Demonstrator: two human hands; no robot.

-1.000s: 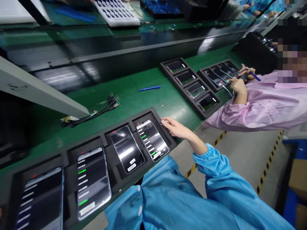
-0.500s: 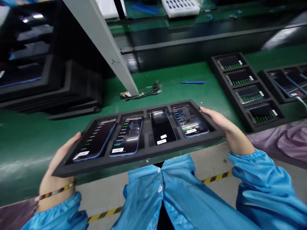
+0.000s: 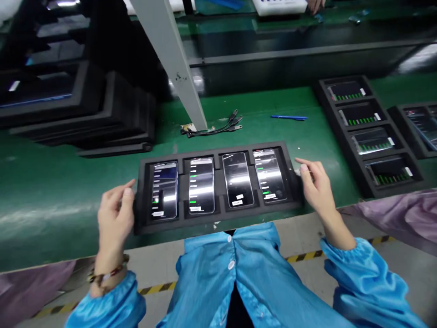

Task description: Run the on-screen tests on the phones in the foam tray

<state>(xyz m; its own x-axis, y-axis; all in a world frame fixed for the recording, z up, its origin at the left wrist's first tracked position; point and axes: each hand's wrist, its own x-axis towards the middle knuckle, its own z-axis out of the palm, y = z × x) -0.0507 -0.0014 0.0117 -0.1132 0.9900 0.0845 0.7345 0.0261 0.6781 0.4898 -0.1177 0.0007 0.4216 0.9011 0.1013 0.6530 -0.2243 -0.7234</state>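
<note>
Head view: pen (image 3: 289, 117), cables (image 3: 233, 128) beyond tray (image 3: 183, 187)

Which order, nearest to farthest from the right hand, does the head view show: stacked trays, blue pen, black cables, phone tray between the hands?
1. Phone tray: beside the right hand.
2. Blue pen: beyond, slightly left.
3. Black cables: farther left.
4. Stacked trays: far left.

1. you can read no text on the phones before you (image 3: 201, 187): screen lines (image 3: 193, 176) too small.
2. their white stickers (image 3: 195, 209) are illegible.
3. labels (image 3: 409, 171) on phones at your right (image 3: 389, 171) blur too.
</note>
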